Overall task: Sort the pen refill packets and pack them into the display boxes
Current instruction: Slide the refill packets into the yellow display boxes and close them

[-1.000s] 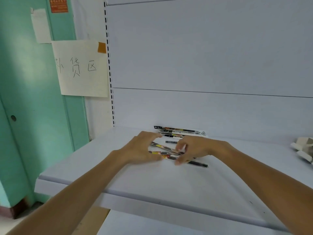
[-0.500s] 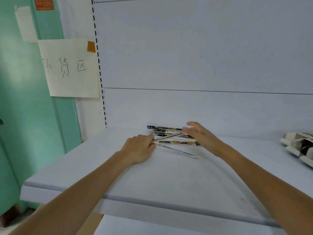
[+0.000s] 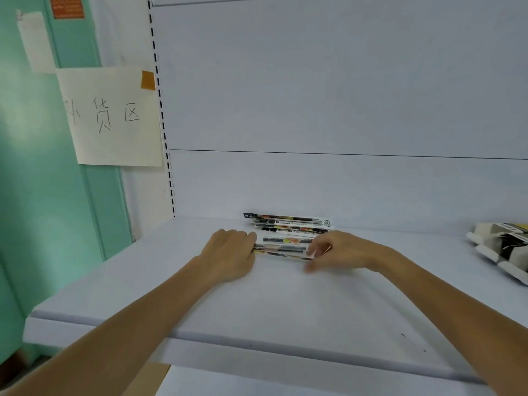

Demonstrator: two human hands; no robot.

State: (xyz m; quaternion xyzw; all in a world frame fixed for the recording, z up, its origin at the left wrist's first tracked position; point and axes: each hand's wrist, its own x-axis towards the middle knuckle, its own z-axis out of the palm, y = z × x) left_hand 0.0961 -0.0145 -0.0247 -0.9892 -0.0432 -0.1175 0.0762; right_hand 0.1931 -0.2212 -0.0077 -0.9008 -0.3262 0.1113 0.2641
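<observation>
Refill packets (image 3: 281,249) between left and right fingers (image 3: 321,244).

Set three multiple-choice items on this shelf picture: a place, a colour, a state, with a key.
1. Where does the loose stack of packets lie?
A) behind the held bundle
B) on the floor
C) at the shelf's front edge

2. What colour is the tape on the paper sign?
A) blue
B) orange
C) black

3. What do the left hand and right hand do?
A) both lie flat, empty
B) one points at the sign
C) each grips one end of the bundle

Key: 1A, the stack sits beyond the bundle; 2B, the tape is plainly orange; 3C, fingers curl round both ends.
</observation>
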